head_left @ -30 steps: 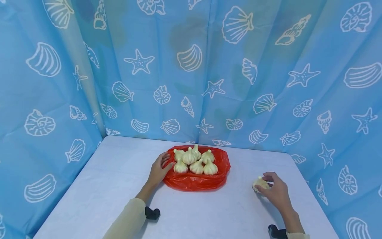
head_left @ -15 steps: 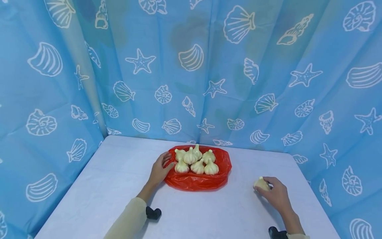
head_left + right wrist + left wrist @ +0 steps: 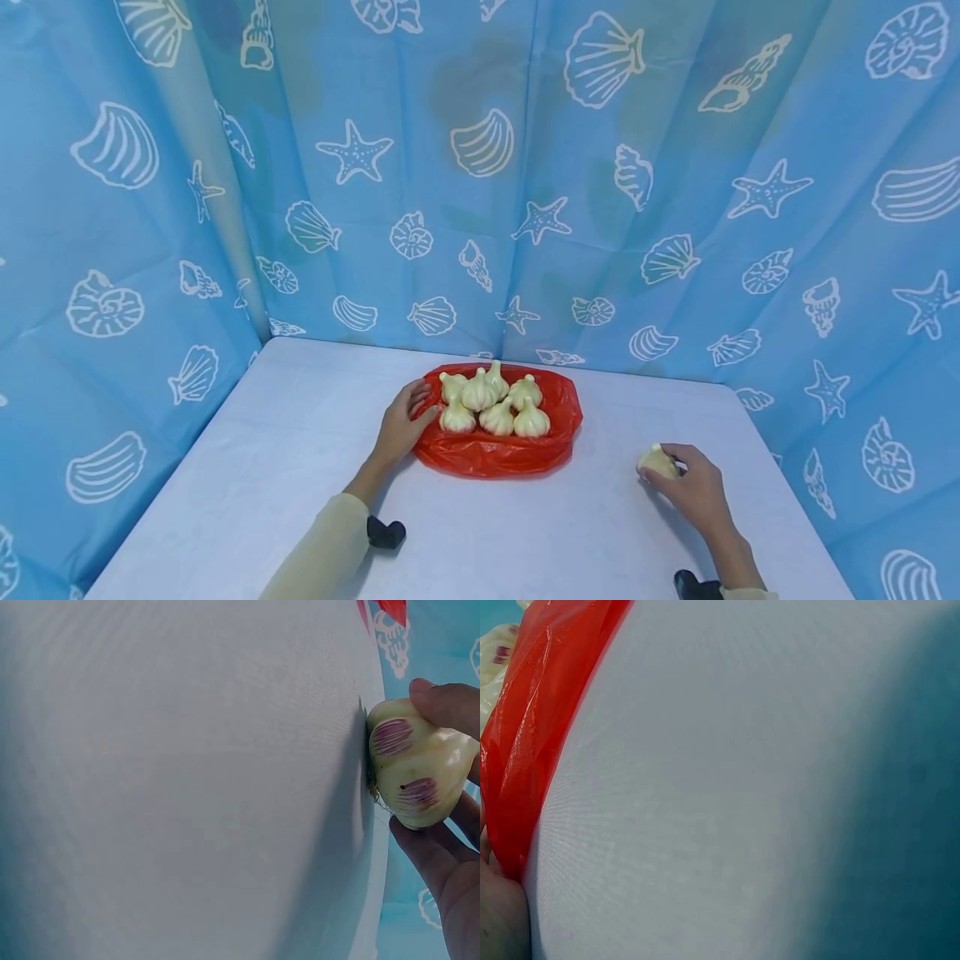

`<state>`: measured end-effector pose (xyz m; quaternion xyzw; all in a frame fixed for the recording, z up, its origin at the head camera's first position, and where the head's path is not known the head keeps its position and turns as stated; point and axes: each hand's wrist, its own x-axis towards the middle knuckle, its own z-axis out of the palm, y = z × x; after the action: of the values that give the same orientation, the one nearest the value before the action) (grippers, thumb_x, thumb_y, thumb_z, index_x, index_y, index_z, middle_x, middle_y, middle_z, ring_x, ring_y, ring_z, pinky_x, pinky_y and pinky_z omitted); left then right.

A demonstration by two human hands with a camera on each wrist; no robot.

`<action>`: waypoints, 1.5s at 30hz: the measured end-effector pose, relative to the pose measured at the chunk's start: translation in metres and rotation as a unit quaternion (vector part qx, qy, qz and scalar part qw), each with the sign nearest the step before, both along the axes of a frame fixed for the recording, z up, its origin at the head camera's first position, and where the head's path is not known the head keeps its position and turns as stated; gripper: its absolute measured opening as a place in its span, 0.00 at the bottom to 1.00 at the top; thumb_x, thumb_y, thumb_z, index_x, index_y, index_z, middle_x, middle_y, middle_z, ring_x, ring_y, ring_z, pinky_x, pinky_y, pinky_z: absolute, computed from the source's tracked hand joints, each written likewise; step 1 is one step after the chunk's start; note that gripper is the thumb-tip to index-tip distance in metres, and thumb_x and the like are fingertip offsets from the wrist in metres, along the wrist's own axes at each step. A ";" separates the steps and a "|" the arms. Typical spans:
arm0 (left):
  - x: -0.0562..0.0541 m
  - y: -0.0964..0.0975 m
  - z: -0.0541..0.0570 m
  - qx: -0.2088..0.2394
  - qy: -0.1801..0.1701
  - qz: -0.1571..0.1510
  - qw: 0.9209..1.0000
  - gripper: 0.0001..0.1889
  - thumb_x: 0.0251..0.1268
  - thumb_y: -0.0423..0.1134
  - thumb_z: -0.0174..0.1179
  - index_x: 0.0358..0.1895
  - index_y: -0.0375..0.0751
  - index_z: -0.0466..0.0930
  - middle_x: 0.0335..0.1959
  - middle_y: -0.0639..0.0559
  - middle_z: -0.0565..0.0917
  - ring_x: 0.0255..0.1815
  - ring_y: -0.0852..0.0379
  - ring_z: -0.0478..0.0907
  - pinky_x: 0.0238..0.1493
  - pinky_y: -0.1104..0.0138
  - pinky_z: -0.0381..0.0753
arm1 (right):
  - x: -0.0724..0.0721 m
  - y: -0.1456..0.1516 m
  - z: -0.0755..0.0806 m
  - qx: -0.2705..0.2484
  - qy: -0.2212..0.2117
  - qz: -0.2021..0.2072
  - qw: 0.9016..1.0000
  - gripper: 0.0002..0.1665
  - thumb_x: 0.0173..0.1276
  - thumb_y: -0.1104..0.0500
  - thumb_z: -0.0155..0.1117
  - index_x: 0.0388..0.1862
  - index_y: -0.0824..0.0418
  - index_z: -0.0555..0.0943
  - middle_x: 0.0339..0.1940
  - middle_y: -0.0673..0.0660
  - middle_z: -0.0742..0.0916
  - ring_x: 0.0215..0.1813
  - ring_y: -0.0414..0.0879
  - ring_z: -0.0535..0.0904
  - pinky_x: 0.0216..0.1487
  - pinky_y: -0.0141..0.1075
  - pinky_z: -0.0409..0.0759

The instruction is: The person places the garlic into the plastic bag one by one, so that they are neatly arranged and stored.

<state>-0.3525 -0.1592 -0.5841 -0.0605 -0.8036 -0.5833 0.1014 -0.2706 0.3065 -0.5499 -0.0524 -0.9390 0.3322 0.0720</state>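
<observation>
In the head view, my right hand [image 3: 692, 485] pinches a garlic bulb [image 3: 655, 463] between thumb and fingers on the right side of the table. The right wrist view shows purple streaks on this garlic bulb [image 3: 420, 769] and its roots at the tabletop; whether it still touches the cloth, I cannot tell. My left hand [image 3: 401, 425] rests against the left end of a red plastic bag [image 3: 491, 458], its thumb over the rim and fingers slightly bent. Several more garlic bulbs [image 3: 477, 392] sit heaped inside the bag. Red plastic hides part of the left fingers in the left wrist view.
A white cloth covers the table [image 3: 510, 542]. Blue curtains [image 3: 480, 208] with shell and starfish prints rise behind it and on both sides. Black wrist mounts [image 3: 386, 533] sit on both forearms. Bare tabletop lies between bag and right hand.
My right fingers have lowered and drawn in on the garlic bulb, which sits at a slightly different tilt. The left hand stays at the bag's left end.
</observation>
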 end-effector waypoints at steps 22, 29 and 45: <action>0.002 0.001 0.001 0.002 0.002 -0.005 1.000 0.31 0.66 0.39 0.64 0.70 0.42 0.64 0.63 0.48 0.75 0.65 0.51 0.72 0.63 0.58 0.73 | -0.017 -0.022 0.017 -0.005 0.015 0.016 1.000 0.43 0.61 0.41 0.70 0.67 0.65 0.70 0.63 0.68 0.75 0.59 0.62 0.73 0.56 0.57 0.76; 0.001 0.000 0.001 0.010 -0.001 -0.005 1.000 0.31 0.65 0.39 0.64 0.70 0.44 0.65 0.63 0.49 0.75 0.65 0.51 0.72 0.62 0.58 0.73 | -0.023 -0.033 0.028 -0.014 0.033 0.027 0.999 0.43 0.61 0.41 0.70 0.66 0.66 0.70 0.63 0.68 0.76 0.60 0.64 0.73 0.56 0.57 0.77; 0.001 -0.001 0.000 0.008 -0.004 -0.003 1.000 0.31 0.65 0.40 0.64 0.70 0.44 0.65 0.63 0.49 0.75 0.65 0.51 0.72 0.62 0.56 0.73 | -0.044 -0.069 0.048 -0.042 0.092 0.066 0.993 0.39 0.57 0.45 0.75 0.63 0.62 0.74 0.60 0.62 0.79 0.59 0.59 0.76 0.54 0.53 0.79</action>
<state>-0.3519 -0.1602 -0.5840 -0.0597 -0.7989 -0.5906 0.0973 -0.3144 0.2375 -0.5021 0.0376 -0.9148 0.3790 0.1341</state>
